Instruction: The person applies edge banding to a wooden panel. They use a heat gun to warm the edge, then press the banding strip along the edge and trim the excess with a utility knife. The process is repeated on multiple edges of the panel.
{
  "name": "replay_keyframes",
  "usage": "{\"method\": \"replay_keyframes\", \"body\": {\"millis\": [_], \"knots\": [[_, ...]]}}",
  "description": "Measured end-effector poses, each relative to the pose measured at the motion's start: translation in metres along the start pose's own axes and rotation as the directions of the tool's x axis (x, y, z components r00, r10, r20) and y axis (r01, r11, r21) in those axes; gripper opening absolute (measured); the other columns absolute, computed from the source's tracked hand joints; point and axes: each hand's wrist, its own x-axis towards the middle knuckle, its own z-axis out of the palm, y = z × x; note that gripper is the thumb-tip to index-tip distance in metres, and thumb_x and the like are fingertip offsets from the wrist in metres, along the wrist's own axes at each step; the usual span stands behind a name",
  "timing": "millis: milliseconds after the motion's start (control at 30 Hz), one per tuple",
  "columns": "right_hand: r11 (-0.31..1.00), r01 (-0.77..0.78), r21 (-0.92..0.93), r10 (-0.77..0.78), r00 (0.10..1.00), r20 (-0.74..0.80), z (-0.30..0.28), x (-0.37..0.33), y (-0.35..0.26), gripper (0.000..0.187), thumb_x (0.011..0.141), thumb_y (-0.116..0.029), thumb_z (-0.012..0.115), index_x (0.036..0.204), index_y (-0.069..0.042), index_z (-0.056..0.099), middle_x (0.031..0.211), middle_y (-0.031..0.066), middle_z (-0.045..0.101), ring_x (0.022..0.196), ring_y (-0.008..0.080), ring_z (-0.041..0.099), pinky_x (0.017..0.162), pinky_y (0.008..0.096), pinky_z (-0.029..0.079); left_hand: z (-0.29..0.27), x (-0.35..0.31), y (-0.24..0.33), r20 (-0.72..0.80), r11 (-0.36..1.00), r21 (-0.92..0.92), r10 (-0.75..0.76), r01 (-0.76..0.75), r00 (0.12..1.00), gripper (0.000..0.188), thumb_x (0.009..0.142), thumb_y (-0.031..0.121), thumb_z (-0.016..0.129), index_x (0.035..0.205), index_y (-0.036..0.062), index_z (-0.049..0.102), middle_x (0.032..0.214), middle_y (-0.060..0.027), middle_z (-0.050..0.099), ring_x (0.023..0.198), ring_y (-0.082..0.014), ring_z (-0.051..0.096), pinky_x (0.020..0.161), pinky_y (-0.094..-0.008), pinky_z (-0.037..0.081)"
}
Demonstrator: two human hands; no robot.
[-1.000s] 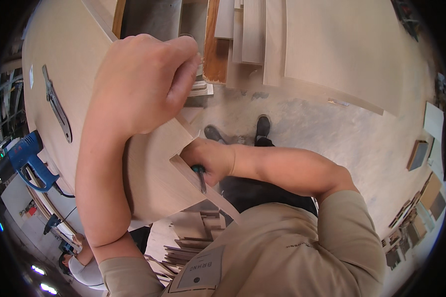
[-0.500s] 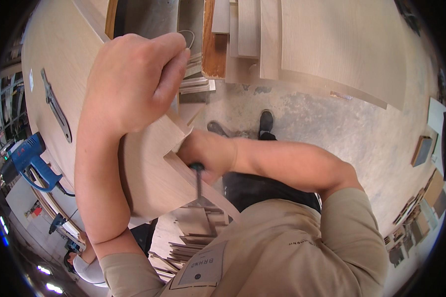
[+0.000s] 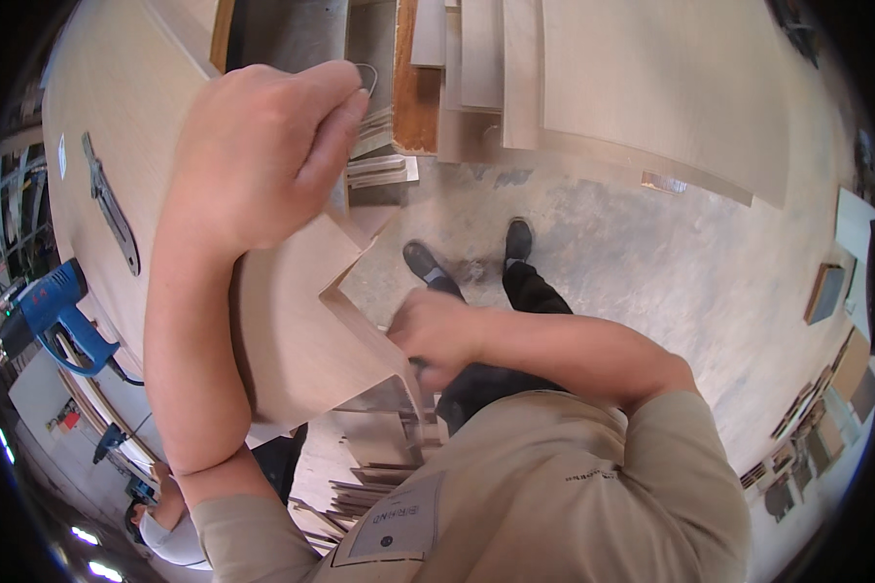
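A pale wood panel (image 3: 301, 340) with a stepped cut-out in its edge lies in front of me. My left hand (image 3: 262, 146) is above the panel, its fingers curled in a fist; what is under them, if anything, is hidden. Beside the panel's near right edge, my right hand (image 3: 433, 335) grips a dark-handled tool (image 3: 417, 363), blurred by motion. Its slim shaft points down toward my body, along the panel's edge.
On the panel's left side lies a grey utility knife (image 3: 112, 214). Past it rests a blue heat gun (image 3: 73, 316). Stacked boards (image 3: 651, 97) stand ahead on the right, and wood strips (image 3: 360, 496) lie below. Another person (image 3: 170, 525) is at the lower left.
My right hand has drawn back from the panel's cut-out toward my body, taking the dark-handled tool along. My left hand has hardly moved.
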Motion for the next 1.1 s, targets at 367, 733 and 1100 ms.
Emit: {"method": "replay_keyframes", "body": {"millis": [367,733,1100], "knots": [[0.93,-0.234,0.284,0.35,0.8,-0.488,-0.057,-0.058,-0.019,0.02,0.086,-0.013,0.062,0.071,-0.004,0.054,0.06,0.0076,0.051,0.049,0.022,0.052,0.049,0.035,0.04,0.004,-0.001,-0.002,-0.043,0.997,0.077,0.003,0.001,0.999,0.019,0.089,0.018,0.06,0.073,0.0073,0.058,0.064,-0.0175,0.059,0.065,-0.0407,0.06,0.058,-0.0518,0.046],[-0.009,0.061,0.998,0.294,0.954,-0.056,-0.022,0.016,-0.039,0.036,0.094,-0.033,0.074,0.093,0.001,0.063,0.073,0.0083,0.059,0.057,0.0186,0.059,0.059,0.0356,0.051,-0.015,-0.001,0.0,0.15,0.997,0.051,-0.06,0.053,0.987,0.02,0.082,0.013,0.057,0.077,-0.0018,0.069,0.076,-0.0229,0.068,0.075,-0.041,0.068,0.071,-0.0496,0.053],[0.243,0.129,0.962,0.269,0.943,-0.194,-0.025,0.014,-0.031,0.043,0.098,-0.051,0.064,0.106,-0.008,0.063,0.059,0.0029,0.05,0.05,0.0145,0.047,0.055,0.0328,0.047,-0.011,-0.017,0.001,-0.085,1.0,-0.022,0.005,-0.007,0.996,0.023,0.082,0.01,0.056,0.086,-0.0034,0.075,0.095,-0.0264,0.073,0.092,-0.0403,0.071,0.083,-0.0455,0.056]]}}
